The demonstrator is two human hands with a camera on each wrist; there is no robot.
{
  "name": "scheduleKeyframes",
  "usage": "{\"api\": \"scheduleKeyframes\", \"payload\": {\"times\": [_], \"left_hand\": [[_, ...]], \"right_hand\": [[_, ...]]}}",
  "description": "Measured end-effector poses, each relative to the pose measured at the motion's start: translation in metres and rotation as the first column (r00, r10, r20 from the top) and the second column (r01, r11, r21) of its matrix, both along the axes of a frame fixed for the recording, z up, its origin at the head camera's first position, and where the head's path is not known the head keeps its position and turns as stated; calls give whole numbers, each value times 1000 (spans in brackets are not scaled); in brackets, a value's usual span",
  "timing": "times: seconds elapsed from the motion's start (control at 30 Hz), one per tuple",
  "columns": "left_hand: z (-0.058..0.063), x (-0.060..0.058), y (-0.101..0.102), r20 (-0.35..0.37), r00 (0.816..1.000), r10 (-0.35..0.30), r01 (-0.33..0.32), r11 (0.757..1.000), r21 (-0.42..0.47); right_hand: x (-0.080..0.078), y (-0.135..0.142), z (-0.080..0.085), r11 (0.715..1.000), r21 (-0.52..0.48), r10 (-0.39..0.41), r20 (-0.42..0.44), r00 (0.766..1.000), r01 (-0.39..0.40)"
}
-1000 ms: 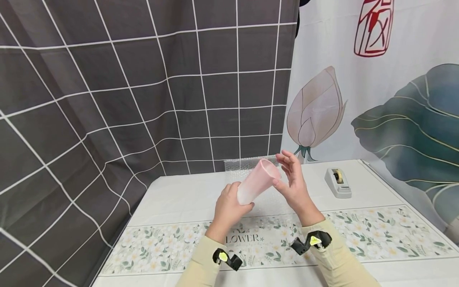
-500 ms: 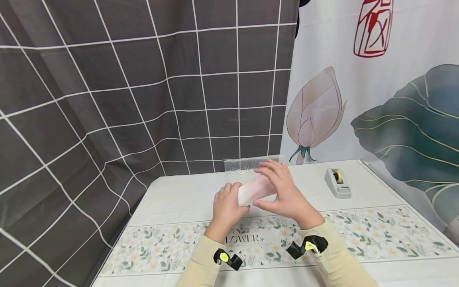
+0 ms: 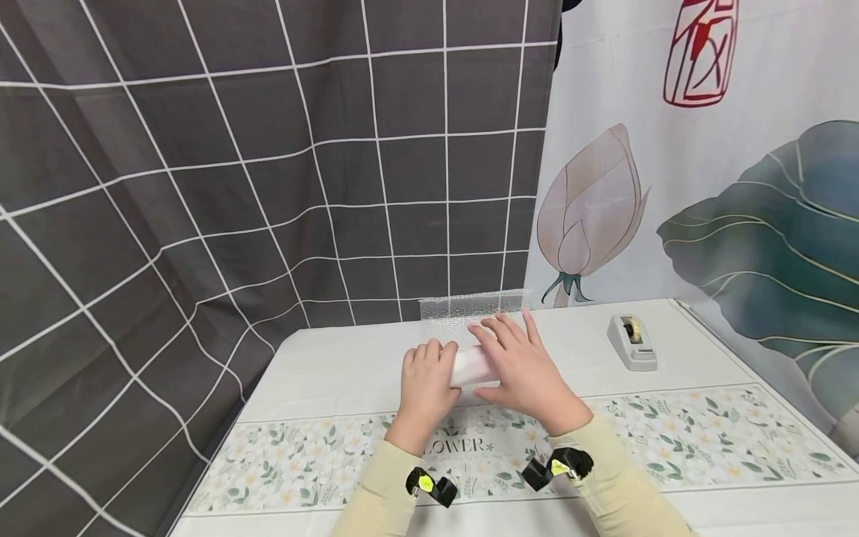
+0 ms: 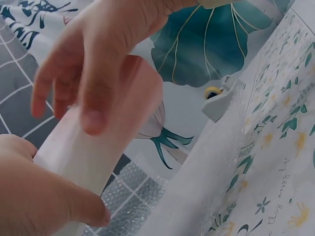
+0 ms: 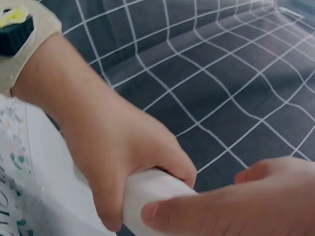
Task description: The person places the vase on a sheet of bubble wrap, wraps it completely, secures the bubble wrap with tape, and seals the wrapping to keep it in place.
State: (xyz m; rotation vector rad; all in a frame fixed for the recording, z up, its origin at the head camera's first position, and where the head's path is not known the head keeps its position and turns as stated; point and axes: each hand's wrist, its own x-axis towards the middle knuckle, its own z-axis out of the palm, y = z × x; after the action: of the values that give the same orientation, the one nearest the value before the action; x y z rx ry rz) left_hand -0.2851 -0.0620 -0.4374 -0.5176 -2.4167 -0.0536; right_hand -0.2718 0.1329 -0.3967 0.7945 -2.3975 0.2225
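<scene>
A tall vase (image 3: 473,367), fading from white at one end to pink at the other, lies sideways between both hands above the table. My left hand (image 3: 426,388) grips the white end, thumb on the near side. Over the pink end reaches my right hand (image 3: 525,367), its thumb (image 4: 93,115) against the vase wall and the fingers around the far side. In the right wrist view the left hand (image 5: 113,132) wraps the white base. A sheet of clear bubble wrap (image 3: 444,307) lies behind and beneath the hands, partly hidden by them.
A grey tape dispenser (image 3: 632,344) with a yellowish roll stands at the right of the white table (image 3: 349,365). A floral printed band (image 3: 295,462) crosses its front. Behind hang a dark grid curtain (image 3: 416,171) and a lotus-print cloth (image 3: 590,201).
The right hand has moved left over the vase, from beside its open pink rim to across its body. The vase has tipped closer to level; the left hand keeps hold of it.
</scene>
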Motion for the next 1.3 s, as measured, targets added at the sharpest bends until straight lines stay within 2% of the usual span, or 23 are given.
{"api": "scheduleKeyframes", "payload": {"times": [0.17, 0.57, 0.9, 1.1, 1.3], "left_hand": [[-2, 0, 1, -24, 1000, -1, 0, 1000, -28], [-7, 1, 8, -11, 1000, 20, -21, 993, -113], [-13, -2, 16, -26, 999, 31, -35, 990, -135], [-14, -5, 19, 4, 999, 53, -52, 989, -138], [-21, -11, 20, 19, 998, 62, -59, 988, -142]], "right_hand": [[-3, 0, -10, 996, 53, -75, 11, 997, 74], [-8, -6, -30, 973, 111, -207, 23, 978, 204], [-14, -9, -43, 965, 108, -237, -29, 971, 239], [-19, -8, -47, 965, 81, -245, -36, 969, 248], [-27, -6, -58, 971, 56, -232, -44, 972, 234]]}}
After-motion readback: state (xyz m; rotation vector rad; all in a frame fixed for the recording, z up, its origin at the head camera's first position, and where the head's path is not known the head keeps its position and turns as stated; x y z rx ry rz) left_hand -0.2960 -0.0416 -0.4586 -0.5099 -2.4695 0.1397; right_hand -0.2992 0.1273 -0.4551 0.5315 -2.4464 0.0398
